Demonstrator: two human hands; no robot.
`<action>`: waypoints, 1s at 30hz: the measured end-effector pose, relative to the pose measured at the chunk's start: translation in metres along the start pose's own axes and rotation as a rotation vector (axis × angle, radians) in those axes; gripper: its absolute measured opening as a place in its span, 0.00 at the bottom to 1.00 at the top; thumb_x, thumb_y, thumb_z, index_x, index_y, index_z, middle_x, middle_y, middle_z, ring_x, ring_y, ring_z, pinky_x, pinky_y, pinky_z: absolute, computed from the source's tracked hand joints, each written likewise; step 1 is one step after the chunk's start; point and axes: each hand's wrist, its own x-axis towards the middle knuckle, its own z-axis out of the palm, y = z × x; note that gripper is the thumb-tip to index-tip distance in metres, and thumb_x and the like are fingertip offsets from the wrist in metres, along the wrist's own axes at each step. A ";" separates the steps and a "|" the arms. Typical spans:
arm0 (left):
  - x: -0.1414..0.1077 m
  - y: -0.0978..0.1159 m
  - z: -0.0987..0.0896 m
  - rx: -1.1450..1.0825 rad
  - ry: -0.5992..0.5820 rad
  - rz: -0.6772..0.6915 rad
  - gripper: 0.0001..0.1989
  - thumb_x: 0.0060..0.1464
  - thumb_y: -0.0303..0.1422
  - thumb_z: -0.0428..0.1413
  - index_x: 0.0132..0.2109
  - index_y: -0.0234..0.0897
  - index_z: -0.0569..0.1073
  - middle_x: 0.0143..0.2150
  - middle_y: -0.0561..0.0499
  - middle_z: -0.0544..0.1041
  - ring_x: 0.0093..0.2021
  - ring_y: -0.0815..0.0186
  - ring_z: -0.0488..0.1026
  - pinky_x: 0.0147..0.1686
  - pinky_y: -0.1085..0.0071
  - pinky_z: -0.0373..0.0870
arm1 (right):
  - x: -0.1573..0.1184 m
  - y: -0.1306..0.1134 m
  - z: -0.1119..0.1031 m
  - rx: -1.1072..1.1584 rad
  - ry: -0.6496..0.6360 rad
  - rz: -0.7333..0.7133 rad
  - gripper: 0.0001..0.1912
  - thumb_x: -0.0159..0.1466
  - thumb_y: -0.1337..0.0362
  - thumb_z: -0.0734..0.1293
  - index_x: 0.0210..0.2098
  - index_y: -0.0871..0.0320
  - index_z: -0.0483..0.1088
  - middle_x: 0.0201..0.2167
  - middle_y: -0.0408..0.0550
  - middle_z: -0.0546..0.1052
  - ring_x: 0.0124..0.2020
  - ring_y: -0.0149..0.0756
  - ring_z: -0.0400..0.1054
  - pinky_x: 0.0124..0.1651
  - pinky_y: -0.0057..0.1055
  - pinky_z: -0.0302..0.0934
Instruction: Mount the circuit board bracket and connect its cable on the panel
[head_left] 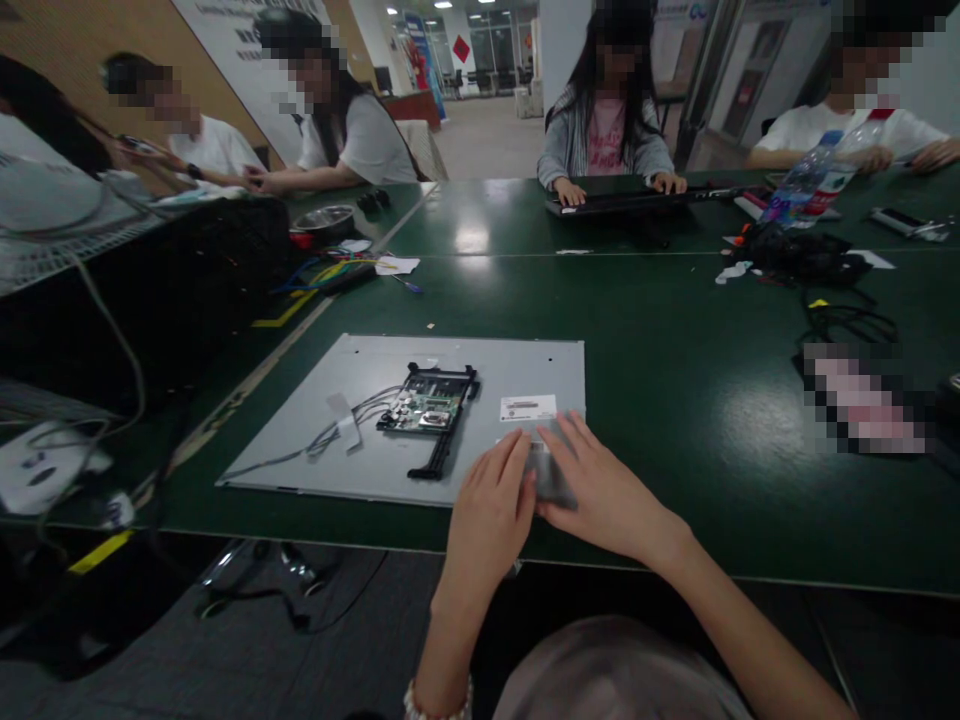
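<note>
Grey and flat-faced, a block is sitting between both hands at the smooth panel's near right corner. The left hand is pressing its fingers together against it; the right hand is gripping with fingers slightly spread. Both are hiding its edges.

The one view looks from a camera on the wearer's own head, facing forward and tilted down across a long, glossy, dark green tabletop. The wearer's grey-brown cloth garment sits very near the lens at the bottom edge; the bare left hand and bare right hand lie a little farther out. A flat, light grey, rectangular panel appears obliquely from above. The view reaches past a person in a striped shirt to a pale-floored hallway, perhaps too dim to judge its depth.
</note>
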 end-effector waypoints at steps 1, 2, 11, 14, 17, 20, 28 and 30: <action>0.001 0.000 0.002 0.009 -0.010 -0.013 0.21 0.64 0.30 0.47 0.62 0.35 0.65 0.61 0.40 0.70 0.58 0.56 0.69 0.57 0.56 0.67 | 0.000 0.000 0.001 0.005 0.002 -0.004 0.41 0.60 0.58 0.68 0.67 0.68 0.53 0.70 0.68 0.51 0.71 0.57 0.38 0.69 0.53 0.46; 0.001 0.000 0.004 0.016 -0.018 -0.024 0.21 0.64 0.30 0.47 0.63 0.35 0.65 0.61 0.40 0.70 0.58 0.55 0.69 0.58 0.55 0.67 | 0.001 0.000 0.001 0.010 0.004 -0.004 0.41 0.60 0.58 0.68 0.68 0.68 0.53 0.70 0.68 0.51 0.72 0.57 0.38 0.68 0.54 0.47; 0.001 -0.010 0.010 0.046 -0.036 -0.087 0.19 0.64 0.29 0.46 0.59 0.33 0.69 0.61 0.40 0.70 0.61 0.56 0.67 0.62 0.54 0.62 | 0.010 -0.002 0.007 0.008 -0.014 -0.032 0.40 0.61 0.56 0.66 0.67 0.69 0.54 0.70 0.70 0.50 0.71 0.57 0.39 0.69 0.53 0.46; 0.002 -0.011 0.011 0.048 -0.019 -0.114 0.19 0.64 0.29 0.45 0.59 0.33 0.70 0.61 0.40 0.71 0.61 0.56 0.67 0.61 0.54 0.63 | 0.014 -0.001 0.012 0.011 -0.014 -0.041 0.39 0.61 0.56 0.66 0.66 0.70 0.55 0.70 0.69 0.49 0.72 0.56 0.38 0.69 0.52 0.45; 0.002 -0.016 0.013 0.056 -0.017 -0.138 0.19 0.65 0.29 0.44 0.59 0.33 0.69 0.61 0.41 0.71 0.62 0.57 0.67 0.62 0.55 0.62 | 0.019 -0.002 0.019 -0.001 -0.006 -0.045 0.38 0.62 0.55 0.65 0.65 0.73 0.56 0.70 0.72 0.49 0.72 0.56 0.37 0.70 0.51 0.44; 0.002 -0.024 0.016 0.062 -0.022 -0.158 0.20 0.65 0.29 0.44 0.60 0.32 0.69 0.62 0.41 0.70 0.63 0.58 0.66 0.62 0.55 0.61 | 0.024 -0.003 0.027 -0.015 0.006 -0.061 0.38 0.63 0.55 0.64 0.64 0.75 0.57 0.70 0.73 0.49 0.72 0.56 0.36 0.70 0.50 0.42; 0.003 -0.038 0.020 0.030 -0.018 -0.168 0.21 0.64 0.29 0.43 0.60 0.33 0.68 0.62 0.42 0.70 0.63 0.58 0.65 0.63 0.55 0.60 | 0.031 -0.003 0.039 -0.023 0.037 -0.068 0.38 0.65 0.53 0.62 0.65 0.74 0.56 0.70 0.70 0.47 0.72 0.54 0.36 0.71 0.50 0.41; 0.003 -0.041 0.020 0.030 -0.018 -0.170 0.21 0.64 0.29 0.43 0.60 0.34 0.68 0.62 0.42 0.70 0.63 0.57 0.66 0.63 0.54 0.60 | 0.033 -0.003 0.040 -0.023 0.034 -0.065 0.38 0.65 0.53 0.62 0.65 0.73 0.56 0.71 0.69 0.47 0.72 0.54 0.36 0.71 0.50 0.41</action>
